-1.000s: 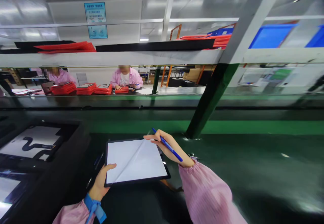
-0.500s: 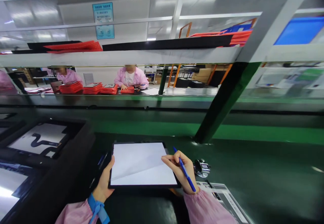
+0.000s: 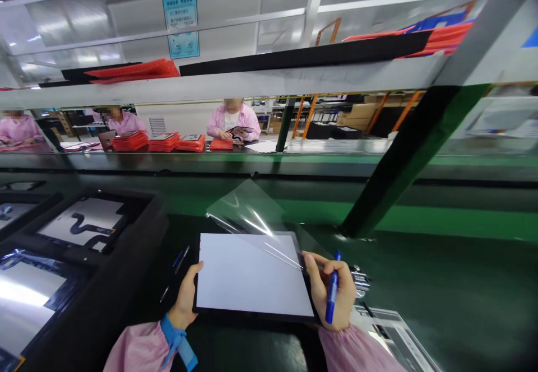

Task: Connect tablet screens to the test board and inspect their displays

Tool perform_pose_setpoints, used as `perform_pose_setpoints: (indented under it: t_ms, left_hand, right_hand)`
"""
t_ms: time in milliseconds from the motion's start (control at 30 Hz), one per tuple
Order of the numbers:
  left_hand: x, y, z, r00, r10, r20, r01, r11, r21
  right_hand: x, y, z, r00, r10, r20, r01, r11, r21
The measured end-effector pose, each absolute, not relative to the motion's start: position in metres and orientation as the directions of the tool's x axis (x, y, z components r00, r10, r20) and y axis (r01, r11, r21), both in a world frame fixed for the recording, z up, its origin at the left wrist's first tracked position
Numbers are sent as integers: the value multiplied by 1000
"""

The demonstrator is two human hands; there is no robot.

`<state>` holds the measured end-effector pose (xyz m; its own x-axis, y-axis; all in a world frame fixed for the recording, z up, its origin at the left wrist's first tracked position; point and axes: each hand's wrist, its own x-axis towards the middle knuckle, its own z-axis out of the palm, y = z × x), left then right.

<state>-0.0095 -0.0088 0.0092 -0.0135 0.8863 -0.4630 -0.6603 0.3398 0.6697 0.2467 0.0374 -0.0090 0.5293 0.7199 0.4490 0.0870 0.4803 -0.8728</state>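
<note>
Metal-panelled workshop walls (image 3: 227, 30), smooth and grey, stand behind a long white shelf (image 3: 273, 85) that bears limp red sheets (image 3: 162, 69) and a flat black board (image 3: 311, 55). A slanting, square-edged post (image 3: 403, 159), dark green at its base, meets a glossy green desk (image 3: 441, 277). Beyond, co-workers (image 3: 229, 122) in pink sit near squared red stacks (image 3: 163, 143). At left, a matte black tray (image 3: 140, 223) carries silvery parts (image 3: 63, 226) with curved black ribbons. Centre: a rectangular panel (image 3: 252, 282), smooth and white within a thin black border, is held over the desk between the two hands. Clear, glossy film (image 3: 247, 204), streaked with reflections, rises slantwise above its upper right portion. The left hand (image 3: 185, 296), wearing a blue band (image 3: 179, 341), clasps the panel's left edge, thumb on the front. The right hand (image 3: 342, 291), at the panel's right edge, pinches the film between thumb and forefinger; a slim blue pen (image 3: 333, 296) lies across its fingers. Just beyond this hand sits a small, shiny metal object (image 3: 361, 281), partly hidden.
</note>
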Motion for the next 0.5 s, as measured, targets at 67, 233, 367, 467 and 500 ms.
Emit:
perform_pose_setpoints:
  t_ms: [67, 233, 367, 467, 500]
  left_hand:
    - [-11, -10, 7, -10, 918, -397, -655, 294, 696]
    - [-14, -12, 2, -21, 956, -293, -634, 214, 743]
    - [-14, -14, 4, -12, 963, -268, -629, 201, 751]
    - [-14, -14, 7, 76, 947, -311, -657, 282, 699]
    - [-13, -13, 8, 100, 942, -320, -668, 302, 680]
  right_hand:
    - [246, 37, -9, 533, 712, 457, 60, 507, -860]
    - [244, 32, -7, 555, 662, 504, 91, 554, -828]
    - [244, 30, -6, 539, 649, 536, 20, 627, -779]
    - [248, 30, -3, 567, 600, 564, -45, 707, -706]
    - [250, 30, -1, 608, 561, 561, -41, 728, -684]
